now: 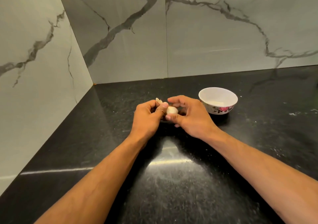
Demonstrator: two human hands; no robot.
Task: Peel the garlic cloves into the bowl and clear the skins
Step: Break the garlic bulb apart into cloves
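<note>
A pale garlic clove sits between my two hands above the black counter. My left hand has curled fingers, its thumb pressed on the clove, and a scrap of papery skin sticks up behind its fingers. My right hand holds the clove's other side, thumb below and fingers arched over it. The white bowl with a red flower pattern stands to the right of my hands; I see no cloves inside it.
The black speckled counter runs into a corner of grey-veined marble walls at the back and left. Small white flecks lie on the counter right of the bowl.
</note>
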